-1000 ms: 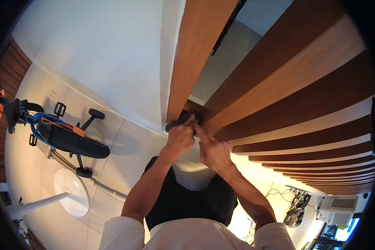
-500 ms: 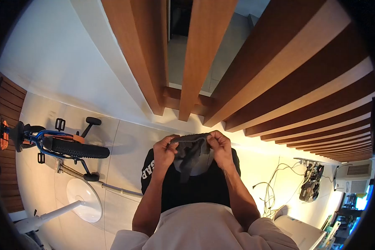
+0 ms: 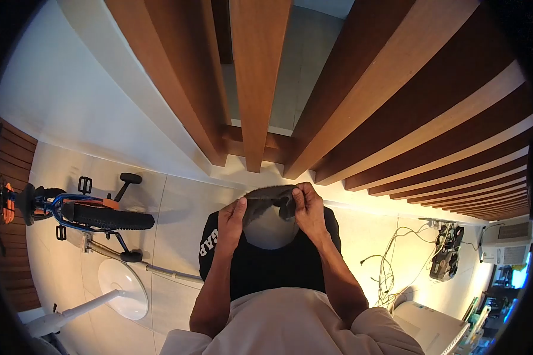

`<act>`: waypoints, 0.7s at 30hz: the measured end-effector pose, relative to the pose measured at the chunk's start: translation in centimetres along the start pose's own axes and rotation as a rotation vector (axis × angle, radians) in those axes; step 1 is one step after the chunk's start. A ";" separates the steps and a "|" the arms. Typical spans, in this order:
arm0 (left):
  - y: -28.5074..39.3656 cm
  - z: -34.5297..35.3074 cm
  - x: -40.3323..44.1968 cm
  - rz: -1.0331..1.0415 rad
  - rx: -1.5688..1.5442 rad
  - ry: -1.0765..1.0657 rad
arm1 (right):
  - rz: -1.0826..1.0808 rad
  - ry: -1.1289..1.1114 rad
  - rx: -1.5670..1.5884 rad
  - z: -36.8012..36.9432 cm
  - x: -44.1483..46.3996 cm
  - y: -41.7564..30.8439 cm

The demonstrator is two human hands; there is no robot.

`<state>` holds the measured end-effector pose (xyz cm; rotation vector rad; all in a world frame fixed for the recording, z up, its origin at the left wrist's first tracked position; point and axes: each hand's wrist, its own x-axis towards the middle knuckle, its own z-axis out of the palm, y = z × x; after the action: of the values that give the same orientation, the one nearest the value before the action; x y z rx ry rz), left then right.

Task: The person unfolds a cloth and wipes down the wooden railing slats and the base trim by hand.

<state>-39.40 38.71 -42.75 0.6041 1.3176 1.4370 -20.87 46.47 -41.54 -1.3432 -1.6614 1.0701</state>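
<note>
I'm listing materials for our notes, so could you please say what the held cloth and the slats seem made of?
The cloth: apparently a soft textile, matt dark grey, judging by its limp folds; the fibre can't be told.
The slats: probably wood or wood-look laminate, smooth with slight sheen, given their brown faces and faint lengthwise streaks.

Warm glare brightens the floor (image 3: 361, 228) right of centre; the slats (image 3: 432, 118) curve (lens distortion) toward black corners.
</note>
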 end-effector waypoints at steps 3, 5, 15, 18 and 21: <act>-2.0 -2.1 0.3 -0.048 0.109 -0.106 | -0.034 0.027 0.021 -0.1 0.3 0.0; -3.6 -1.9 0.6 -0.052 -0.033 -0.094 | -0.052 0.011 0.057 0.1 0.2 -0.7; -4.2 4.1 1.4 0.097 0.131 -0.130 | 0.033 -0.247 0.145 0.2 -1.9 -2.8; -3.6 7.5 2.9 0.188 0.179 0.043 | -0.320 0.108 -0.067 0.3 -1.2 -1.3; -1.3 10.4 4.6 0.378 0.291 0.191 | -0.389 0.149 -0.297 0.3 0.2 0.4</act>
<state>-31.26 46.80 -42.40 0.9673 1.6430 1.6492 -21.05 46.63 -42.08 -1.1757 -1.9174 0.5013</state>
